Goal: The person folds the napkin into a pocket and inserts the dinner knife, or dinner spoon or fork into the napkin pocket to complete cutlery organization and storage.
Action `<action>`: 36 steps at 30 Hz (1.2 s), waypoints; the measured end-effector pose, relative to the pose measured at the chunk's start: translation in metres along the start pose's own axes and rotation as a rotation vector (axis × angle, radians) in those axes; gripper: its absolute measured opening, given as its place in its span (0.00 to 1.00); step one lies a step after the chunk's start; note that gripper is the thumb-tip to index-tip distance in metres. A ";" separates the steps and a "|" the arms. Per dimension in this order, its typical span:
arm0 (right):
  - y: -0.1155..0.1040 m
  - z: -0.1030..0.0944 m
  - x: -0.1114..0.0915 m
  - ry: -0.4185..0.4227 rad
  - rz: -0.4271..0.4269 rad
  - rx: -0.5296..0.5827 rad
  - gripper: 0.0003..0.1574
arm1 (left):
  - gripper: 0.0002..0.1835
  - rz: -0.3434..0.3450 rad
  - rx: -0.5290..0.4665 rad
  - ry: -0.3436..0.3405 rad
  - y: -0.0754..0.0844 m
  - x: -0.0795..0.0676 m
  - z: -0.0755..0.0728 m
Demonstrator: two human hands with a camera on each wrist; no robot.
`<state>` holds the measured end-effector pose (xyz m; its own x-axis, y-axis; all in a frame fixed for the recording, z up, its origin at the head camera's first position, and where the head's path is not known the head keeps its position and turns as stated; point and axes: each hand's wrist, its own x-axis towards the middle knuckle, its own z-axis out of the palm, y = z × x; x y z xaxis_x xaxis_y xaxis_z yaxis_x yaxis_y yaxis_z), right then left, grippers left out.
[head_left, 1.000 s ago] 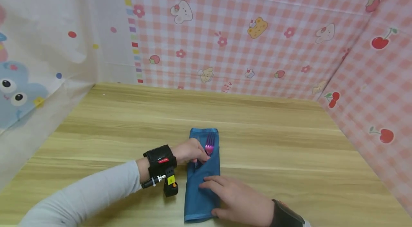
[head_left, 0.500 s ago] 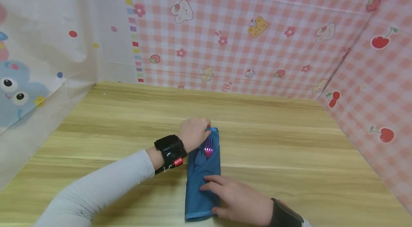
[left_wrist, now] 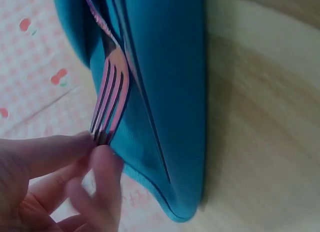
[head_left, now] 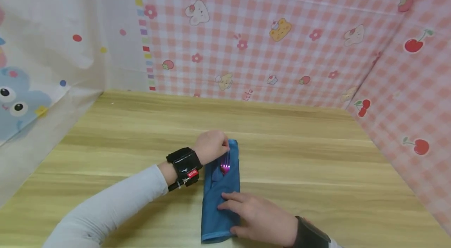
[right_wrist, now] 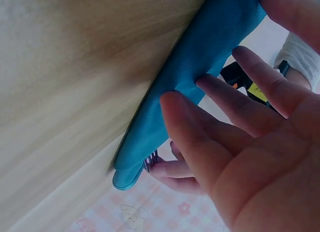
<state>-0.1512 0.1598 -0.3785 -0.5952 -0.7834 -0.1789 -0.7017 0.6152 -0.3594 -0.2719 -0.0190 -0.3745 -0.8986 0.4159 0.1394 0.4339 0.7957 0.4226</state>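
A blue cloth napkin (head_left: 220,212), folded into a long narrow pocket, lies lengthwise in front of me. A shiny pinkish-purple fork (left_wrist: 112,89) sits in its opening, tines away from me and handle tucked into the cloth. Beside the fork runs a thin, straight metal edge, like a knife blade (left_wrist: 146,101). At the far end, my left hand (head_left: 211,147) pinches the tips of the fork's tines between thumb and finger. My right hand (head_left: 258,216) lies over the near half, its spread fingertips (right_wrist: 175,104) resting on the cloth.
The wood-grain table (head_left: 310,162) extends around the napkin. Behind it rises a pink checked cloth wall (head_left: 260,56), with another checked panel (head_left: 415,95) on the right and a white printed sheet (head_left: 81,56) on the left.
My left hand has moved from the pocket's folded edge to the napkin's far end and now pinches the tines. The fork has shifted slightly toward me. My right hand stays put.
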 end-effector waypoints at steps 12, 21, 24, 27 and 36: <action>0.095 -0.051 0.066 0.397 0.327 0.204 0.13 | 0.11 -0.216 -0.295 -0.111 -0.074 0.013 -0.009; 0.112 -0.045 0.106 0.368 0.540 0.430 0.11 | 0.11 -0.390 -0.553 -0.187 -0.059 0.025 0.007; 0.116 -0.045 0.104 0.377 0.561 0.525 0.13 | 0.11 -0.412 -0.574 -0.176 -0.060 0.024 0.004; 0.120 -0.043 0.102 0.387 0.574 0.562 0.13 | 0.10 -0.417 -0.573 -0.158 -0.060 0.023 0.004; 0.123 -0.046 0.096 0.372 0.558 0.382 0.12 | 0.15 -0.282 -0.355 -0.095 -0.053 0.028 0.007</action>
<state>-0.3124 0.1642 -0.3973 -0.9611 -0.2431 -0.1311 -0.1151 0.7839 -0.6101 -0.3194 -0.0467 -0.3995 -0.9613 0.2565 -0.1003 0.1096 0.6904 0.7151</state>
